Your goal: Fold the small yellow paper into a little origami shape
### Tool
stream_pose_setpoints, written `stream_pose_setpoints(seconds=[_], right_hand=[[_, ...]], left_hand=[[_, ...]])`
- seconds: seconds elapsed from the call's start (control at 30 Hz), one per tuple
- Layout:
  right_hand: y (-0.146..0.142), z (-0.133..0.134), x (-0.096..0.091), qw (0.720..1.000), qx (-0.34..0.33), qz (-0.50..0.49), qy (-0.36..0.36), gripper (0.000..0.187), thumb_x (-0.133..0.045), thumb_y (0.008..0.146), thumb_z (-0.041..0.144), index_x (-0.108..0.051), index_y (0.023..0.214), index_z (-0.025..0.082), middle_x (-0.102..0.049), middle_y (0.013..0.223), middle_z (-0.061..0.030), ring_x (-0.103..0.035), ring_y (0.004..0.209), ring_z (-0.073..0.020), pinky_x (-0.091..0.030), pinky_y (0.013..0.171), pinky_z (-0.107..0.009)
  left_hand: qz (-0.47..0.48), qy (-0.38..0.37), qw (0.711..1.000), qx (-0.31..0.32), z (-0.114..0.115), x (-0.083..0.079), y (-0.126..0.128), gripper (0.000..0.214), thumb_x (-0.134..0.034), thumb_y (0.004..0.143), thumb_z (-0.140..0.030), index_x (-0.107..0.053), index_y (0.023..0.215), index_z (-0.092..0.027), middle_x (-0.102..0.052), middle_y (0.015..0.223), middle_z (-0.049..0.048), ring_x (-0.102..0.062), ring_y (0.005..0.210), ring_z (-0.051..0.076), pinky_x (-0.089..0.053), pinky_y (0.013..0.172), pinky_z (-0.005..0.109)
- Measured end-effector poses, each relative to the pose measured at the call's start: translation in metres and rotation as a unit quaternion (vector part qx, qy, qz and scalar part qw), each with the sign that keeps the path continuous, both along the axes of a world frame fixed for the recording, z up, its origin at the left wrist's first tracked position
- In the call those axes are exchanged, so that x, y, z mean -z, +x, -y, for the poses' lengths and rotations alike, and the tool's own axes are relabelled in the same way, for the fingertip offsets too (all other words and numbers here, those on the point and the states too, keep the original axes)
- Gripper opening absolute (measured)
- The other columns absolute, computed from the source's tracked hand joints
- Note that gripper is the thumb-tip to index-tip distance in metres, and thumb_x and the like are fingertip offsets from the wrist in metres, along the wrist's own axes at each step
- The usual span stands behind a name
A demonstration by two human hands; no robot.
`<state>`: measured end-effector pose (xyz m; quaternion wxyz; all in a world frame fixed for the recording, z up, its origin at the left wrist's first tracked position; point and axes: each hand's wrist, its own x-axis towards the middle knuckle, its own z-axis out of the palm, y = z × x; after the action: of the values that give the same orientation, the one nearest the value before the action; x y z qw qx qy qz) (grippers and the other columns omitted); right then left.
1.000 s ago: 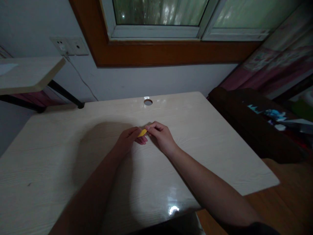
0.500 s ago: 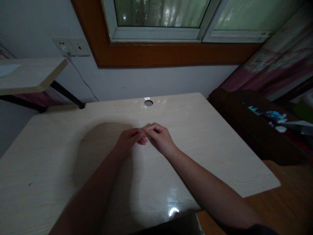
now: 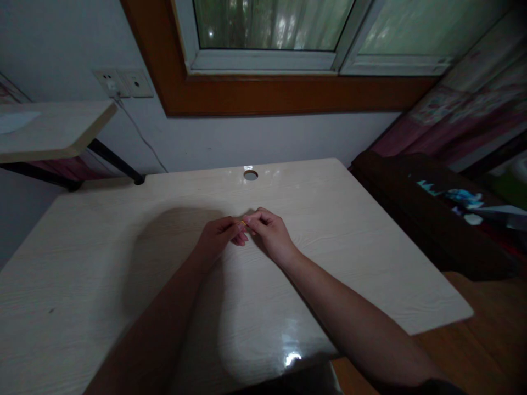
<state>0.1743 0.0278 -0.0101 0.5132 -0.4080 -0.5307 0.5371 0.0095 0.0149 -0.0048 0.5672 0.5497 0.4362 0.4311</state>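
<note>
Both hands meet above the middle of the pale wood-grain table (image 3: 329, 219). My left hand (image 3: 220, 233) is closed in a pinch, thumb against forefinger, with the other fingers curled beneath. My right hand (image 3: 269, 230) pinches from the other side, its fingertips touching those of the left. Between the fingertips shows a tiny orange-yellow thing (image 3: 243, 223). Its kind cannot be made out, since the fingers cover most of it.
A round cable hole (image 3: 251, 175) lies near the table's back edge. At the left stands a raised shelf (image 3: 57, 126) on black legs. A white cable (image 3: 140, 131) runs from the wall socket (image 3: 111, 83). Dark brown furniture (image 3: 411, 208) holding various items stands at the right.
The hands stay pinched together in nearly the same place. Slightly more of the orange-yellow thing shows between the fingertips. The whole view has shifted slightly.
</note>
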Motion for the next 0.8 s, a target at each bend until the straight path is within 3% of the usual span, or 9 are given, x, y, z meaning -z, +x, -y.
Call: stream_pose_setpoints(seconds=[0.37, 0.57, 0.8], right_hand=[[0.002, 0.002, -0.003, 1.0, 0.015, 0.005, 0.013, 0.027, -0.072, 0.081, 0.043, -0.067, 0.069, 0.02, -0.053, 0.064, 0.0022, -0.047, 0.062, -0.0126, -0.037, 0.062, -0.029], [0.004, 0.0, -0.005, 0.999, 0.034, -0.028, -0.017, 0.026, -0.074, 0.077, 0.045, -0.069, 0.073, 0.02, -0.058, 0.064, 0.0014, -0.052, 0.061, -0.0131, -0.04, 0.062, -0.028], [0.004, -0.001, -0.004, 0.997, 0.066, -0.044, -0.009, 0.025, -0.07, 0.08, 0.043, -0.069, 0.075, 0.019, -0.057, 0.065, 0.001, -0.05, 0.062, -0.0126, -0.04, 0.063, -0.027]], left_hand=[[0.045, -0.035, 0.998, 0.007, -0.004, 0.002, -0.003, 0.028, -0.067, 0.083, -0.043, -0.071, 0.08, -0.015, -0.072, 0.071, 0.0045, -0.066, 0.061, 0.014, -0.053, 0.062, 0.026], [0.107, -0.066, 0.99, -0.064, -0.007, 0.002, -0.002, 0.026, -0.073, 0.078, -0.04, -0.068, 0.084, -0.016, -0.073, 0.076, 0.0038, -0.068, 0.066, 0.014, -0.055, 0.067, 0.027], [0.107, -0.015, 0.984, -0.14, -0.011, 0.009, -0.001, 0.024, -0.074, 0.075, -0.034, -0.067, 0.092, -0.018, -0.069, 0.09, 0.0024, -0.067, 0.085, 0.015, -0.055, 0.071, 0.026]])
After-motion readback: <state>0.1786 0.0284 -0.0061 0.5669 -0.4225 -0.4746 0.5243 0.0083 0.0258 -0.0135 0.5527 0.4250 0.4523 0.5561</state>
